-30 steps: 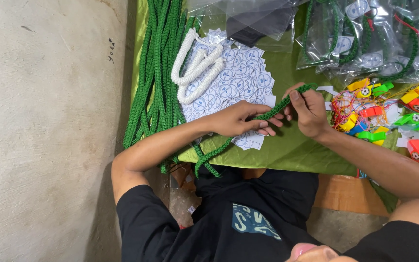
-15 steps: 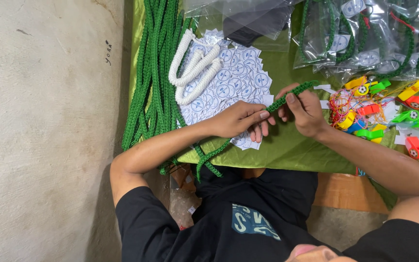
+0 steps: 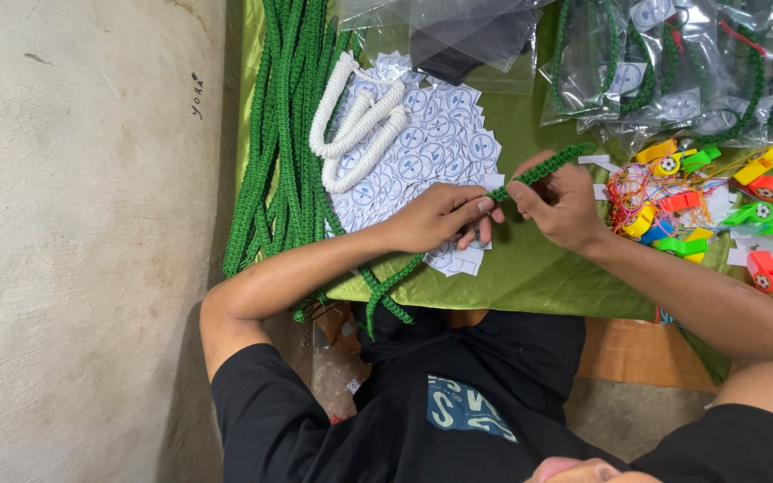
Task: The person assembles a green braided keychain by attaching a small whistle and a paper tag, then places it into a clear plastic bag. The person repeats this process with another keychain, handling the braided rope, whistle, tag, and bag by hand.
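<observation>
A green braided cord (image 3: pixel 543 166) runs from the upper right, between both hands, and hangs off the table's front edge. My left hand (image 3: pixel 436 217) pinches it at the fingertips. My right hand (image 3: pixel 558 204) grips it just to the right, and the two hands touch. Both rest over a green cloth table (image 3: pixel 530 273). Under my left hand lies a heap of white paper tags with round blue prints (image 3: pixel 445 134).
A thick bundle of green braided cords (image 3: pixel 284 134) lies along the table's left side, with white braided cords (image 3: pixel 355 125) beside it. Clear bags holding green cords (image 3: pixel 673 72) lie at the back right. Coloured plastic whistles (image 3: pixel 749 219) sit right. A plaster wall (image 3: pixel 91 241) stands left.
Both hands keep their hold on the green cord and have shifted only slightly; the cord's free end now points a little more to the upper right.
</observation>
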